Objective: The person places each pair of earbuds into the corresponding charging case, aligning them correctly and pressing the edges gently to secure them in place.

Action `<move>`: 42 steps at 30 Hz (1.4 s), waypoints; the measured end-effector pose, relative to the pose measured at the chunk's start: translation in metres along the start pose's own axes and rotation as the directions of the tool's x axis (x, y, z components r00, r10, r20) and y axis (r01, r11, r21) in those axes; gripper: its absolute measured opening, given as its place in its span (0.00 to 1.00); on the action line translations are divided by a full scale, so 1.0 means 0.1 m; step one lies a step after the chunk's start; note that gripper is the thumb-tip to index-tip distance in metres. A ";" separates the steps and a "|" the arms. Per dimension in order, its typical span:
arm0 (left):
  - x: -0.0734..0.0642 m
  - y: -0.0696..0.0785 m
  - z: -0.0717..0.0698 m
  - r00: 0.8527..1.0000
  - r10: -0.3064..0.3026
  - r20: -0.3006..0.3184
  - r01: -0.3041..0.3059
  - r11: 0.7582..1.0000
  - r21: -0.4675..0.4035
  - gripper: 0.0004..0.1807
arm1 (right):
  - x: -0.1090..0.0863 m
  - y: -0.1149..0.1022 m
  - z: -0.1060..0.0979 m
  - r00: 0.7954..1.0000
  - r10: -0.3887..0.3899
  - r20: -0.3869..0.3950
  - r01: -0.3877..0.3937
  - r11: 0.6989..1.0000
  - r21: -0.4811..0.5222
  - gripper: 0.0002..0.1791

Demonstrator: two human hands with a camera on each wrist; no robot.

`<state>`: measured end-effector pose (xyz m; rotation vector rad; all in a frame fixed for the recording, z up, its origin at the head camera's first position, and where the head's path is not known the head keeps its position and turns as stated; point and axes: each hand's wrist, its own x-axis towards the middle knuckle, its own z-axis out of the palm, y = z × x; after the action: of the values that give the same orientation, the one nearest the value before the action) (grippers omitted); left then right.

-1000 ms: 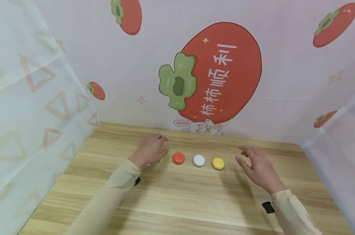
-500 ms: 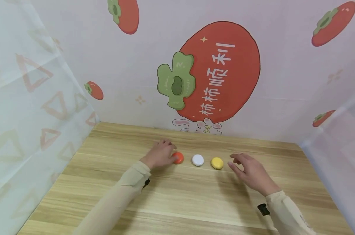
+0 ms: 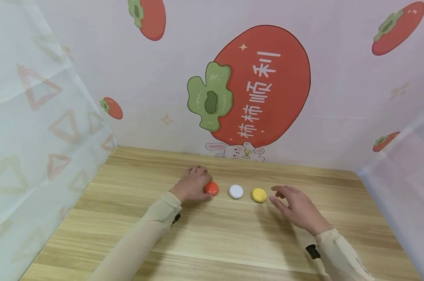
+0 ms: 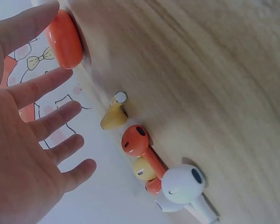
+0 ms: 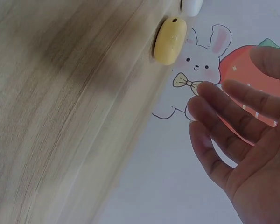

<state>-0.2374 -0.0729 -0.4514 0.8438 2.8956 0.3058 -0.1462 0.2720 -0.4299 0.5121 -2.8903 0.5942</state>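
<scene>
My left hand (image 3: 192, 186) is at the red earbud case (image 3: 212, 189), thumb and index finger extended at its two sides. In the left wrist view the red case (image 4: 65, 39) stays on the wood between those fingertips; whether they press on it I cannot tell. Loose earbuds lie near that hand: a yellow one (image 4: 115, 112), a red one (image 4: 136, 141) and a white one (image 4: 182, 183), with others partly behind. My left hand hides them in the head view. My right hand (image 3: 299, 207), fingers loosely bent and holding nothing, hovers right of the yellow earbud case (image 3: 259, 195).
A white earbud case (image 3: 236, 191) sits between the red and yellow ones, all in a row on the wooden table (image 3: 212, 238). A printed cloth backdrop (image 3: 145, 78) rises behind the table's far edge, with more cloth (image 3: 18, 128) along the sides.
My left hand has moved right, from over the earbuds to the red case, and its thumb has shifted to the near side. My right hand has moved left toward the yellow case.
</scene>
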 end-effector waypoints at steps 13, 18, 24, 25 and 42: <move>0.00 0.00 0.01 1.000 0.003 -0.022 -0.003 1.000 0.015 0.26 | 0.03 -0.13 0.14 0.997 -0.071 -0.007 0.071 0.997 0.019 0.19; 0.00 0.04 -0.02 0.997 0.019 -0.076 -0.017 1.000 0.024 0.27 | 0.08 -0.17 0.18 0.988 -0.146 -0.050 0.145 0.989 -0.026 0.20; -0.01 0.13 -0.10 0.990 0.065 -0.128 -0.063 0.998 0.022 0.27 | 0.16 -0.22 0.19 0.980 -0.180 -0.084 0.176 0.983 -0.044 0.23; -0.01 0.15 -0.11 0.989 0.072 -0.131 -0.069 0.997 0.023 0.28 | 0.18 -0.23 0.19 0.979 -0.182 -0.088 0.179 0.983 -0.039 0.23; -0.09 0.38 -0.26 0.951 0.148 -0.273 -0.138 0.989 0.053 0.27 | 0.37 -0.45 0.19 0.993 -0.104 -0.064 0.109 0.989 0.095 0.25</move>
<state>-0.2143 -0.0501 -0.4175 1.1024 3.1061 0.4208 -0.1664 0.2145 -0.4238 0.6467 -2.7685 0.7248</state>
